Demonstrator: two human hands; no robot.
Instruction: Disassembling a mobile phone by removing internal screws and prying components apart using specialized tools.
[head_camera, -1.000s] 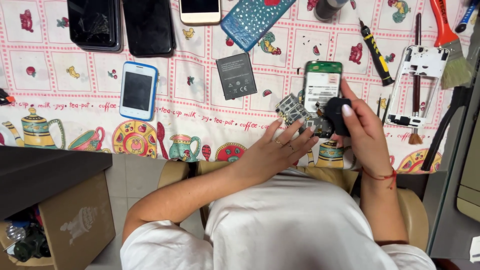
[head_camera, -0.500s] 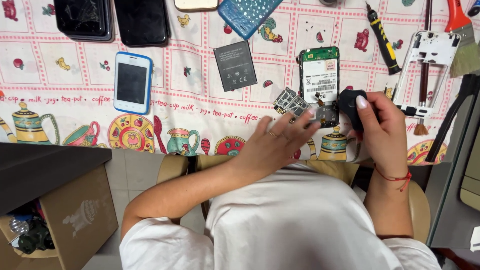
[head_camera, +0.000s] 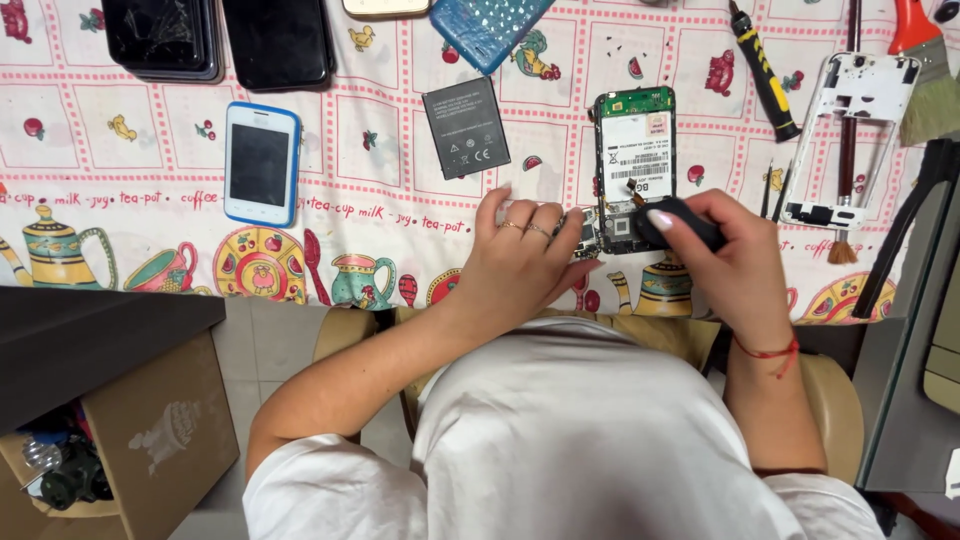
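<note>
Seen from above, a person in a white shirt sits at a worktop (head_camera: 130, 130) covered with a pink checked cloth printed with teapots and cups. The left hand (head_camera: 525, 255) rests flat beside an opened phone (head_camera: 635, 165) showing its green circuit board. The right hand (head_camera: 725, 260) grips a small black tool (head_camera: 675, 222) at the phone's lower end. Nearby lie a loose dark battery (head_camera: 466, 127), a white phone with a blue edge (head_camera: 260, 163), a white phone frame (head_camera: 855, 135) and a yellow-and-black screwdriver (head_camera: 762, 70).
</note>
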